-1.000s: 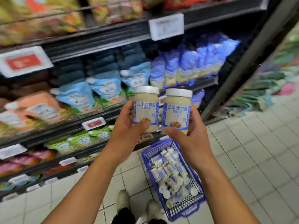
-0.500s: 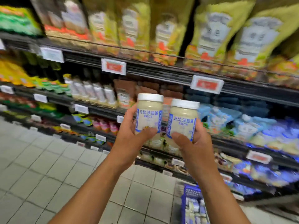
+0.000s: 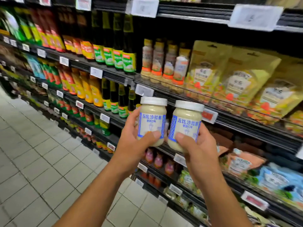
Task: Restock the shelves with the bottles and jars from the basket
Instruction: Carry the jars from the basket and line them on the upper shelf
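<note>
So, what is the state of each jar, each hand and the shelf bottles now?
left jar, lid on, full, upright, held.
right jar, lid on, full, slightly tilted, held.
left hand, grips the left jar.
right hand, grips the right jar.
dark bottles, upright on a shelf.

Stretching both bare forearms (image 3: 91,194) up and forward, converging toward the hands. Gripping the left jar (image 3: 152,122) in the left hand (image 3: 131,143), with thumb pressing across its front and fingers curling behind. Gripping the right jar (image 3: 185,126) in the right hand (image 3: 199,149) likewise, thumb in front, fingers wrapping the far side. Holding both hands upright, side by side, close but not touching.
</note>
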Demonstrator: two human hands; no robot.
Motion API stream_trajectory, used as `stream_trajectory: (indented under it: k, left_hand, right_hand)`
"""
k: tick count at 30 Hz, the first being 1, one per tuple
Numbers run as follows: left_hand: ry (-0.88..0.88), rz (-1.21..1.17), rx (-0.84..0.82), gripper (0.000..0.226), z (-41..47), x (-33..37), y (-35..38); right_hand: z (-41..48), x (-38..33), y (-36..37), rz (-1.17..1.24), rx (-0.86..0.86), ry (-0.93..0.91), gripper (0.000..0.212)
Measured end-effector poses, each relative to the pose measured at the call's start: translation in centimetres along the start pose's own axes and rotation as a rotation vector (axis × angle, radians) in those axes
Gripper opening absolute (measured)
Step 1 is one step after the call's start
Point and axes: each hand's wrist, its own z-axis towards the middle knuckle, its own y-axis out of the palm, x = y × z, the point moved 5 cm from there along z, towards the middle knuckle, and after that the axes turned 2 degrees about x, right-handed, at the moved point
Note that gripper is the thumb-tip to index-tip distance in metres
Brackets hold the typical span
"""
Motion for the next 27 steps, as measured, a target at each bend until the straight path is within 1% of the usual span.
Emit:
stream_trajectory:
  k: [4,7,11,14,16,19,21,23,25,27]
  left_hand:
    - [0.055,-0.001,-0.005,0.078,2.8,2.0,-2.6]
    - [0.095,-0.006,0.006,0.073,5.4,3.3,-3.5]
    - [0.146,-0.029,-0.040,0.073,9.2,5.5,-3.2]
    - [0.201,-0.032,-0.068,0.078,12.3,7.5,-2.3]
    - [0.226,-0.024,-0.084,0.079,14.4,9.0,-1.4]
    - [0.263,0.009,-0.114,0.074,17.3,11.3,0.1]
    - [0.299,0.015,-0.115,0.067,19.0,12.9,1.3]
    - [0.348,0.010,-0.117,0.056,20.5,14.9,2.5]
    - [0.395,0.001,-0.130,0.048,21.9,17.2,3.9]
    - [0.418,0.007,-0.168,0.052,23.3,19.5,5.2]
  right_hand:
    - [2.9,-0.2,3.1,-0.020,-0.010,0.007,0.035]
    - [5.4,-0.8,4.3,-0.037,0.006,-0.043,0.039]
    - [9.2,-2.0,5.0,-0.055,0.006,-0.108,0.047]
    - [12.2,-3.3,5.3,-0.059,-0.019,-0.147,0.054]
    - [14.2,-4.7,5.3,-0.062,-0.011,-0.186,0.055]
    - [17.0,-7.5,5.4,-0.084,-0.006,-0.251,0.058]
    - [18.6,-9.6,5.5,-0.100,-0.015,-0.291,0.058]
    - [20.0,-11.9,5.6,-0.110,-0.037,-0.337,0.058]
    - [21.1,-14.3,5.9,-0.161,-0.042,-0.384,0.060]
    - [22.0,-16.6,6.1,-0.213,-0.040,-0.414,0.059]
